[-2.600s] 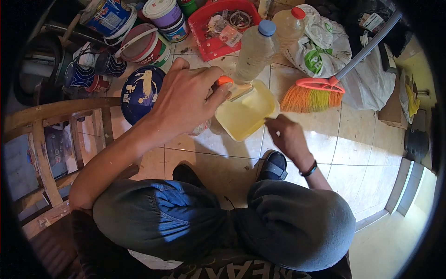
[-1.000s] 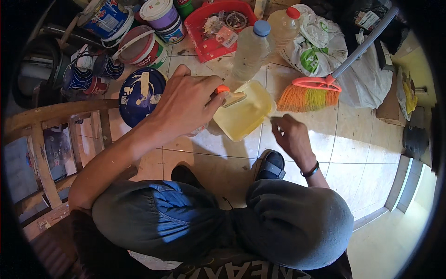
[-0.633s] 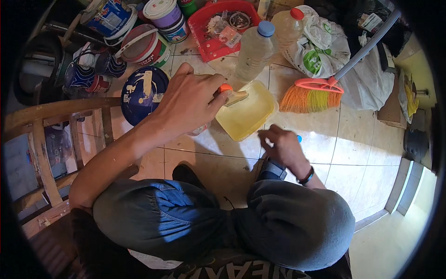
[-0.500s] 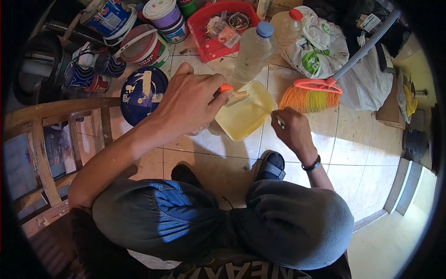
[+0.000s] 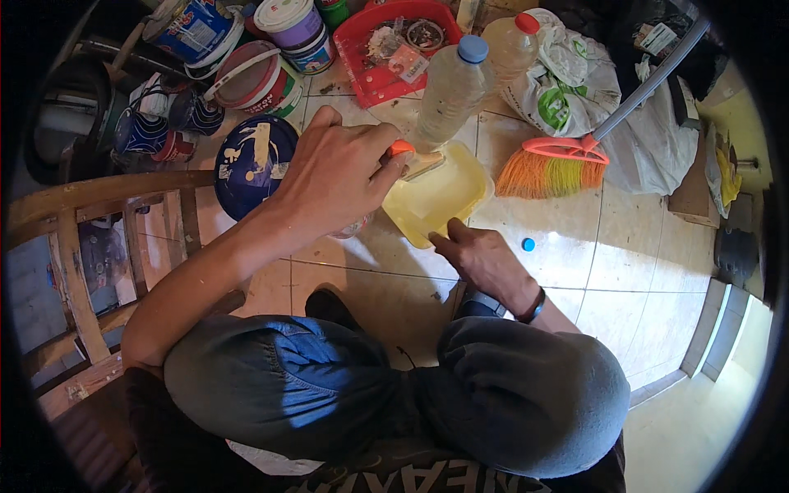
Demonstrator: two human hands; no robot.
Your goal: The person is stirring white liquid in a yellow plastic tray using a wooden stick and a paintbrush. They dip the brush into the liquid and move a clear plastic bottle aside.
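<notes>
My left hand (image 5: 345, 160) is closed round the orange handle of a paintbrush (image 5: 424, 164). The bristles lie over the left inner side of a shallow yellow plastic tub (image 5: 472, 201), which has pale yellow liquid in the bottom. With finger and thumb, my right hand (image 5: 491, 261) grips the tub's near right rim. Just beyond the tub stands a clear bottle with a blue cap (image 5: 454, 86). Partly hidden under my left wrist is a see-through container (image 5: 355, 228); its kind I cannot make out.
A small blue cap (image 5: 528, 244) lies on the tiles right of my right hand. Behind it rests an orange broom (image 5: 552, 171). A blue-lidded bucket (image 5: 255, 168) stands left, near a wooden chair (image 5: 82, 279). Farther off are a red dustpan (image 5: 362, 78), a red-capped bottle (image 5: 509, 53) and several paint buckets.
My right hand has come left and nearer to me, from beside the tub's right side to its near rim. The blue cap on the floor now shows. My left hand and the paintbrush have hardly moved.
</notes>
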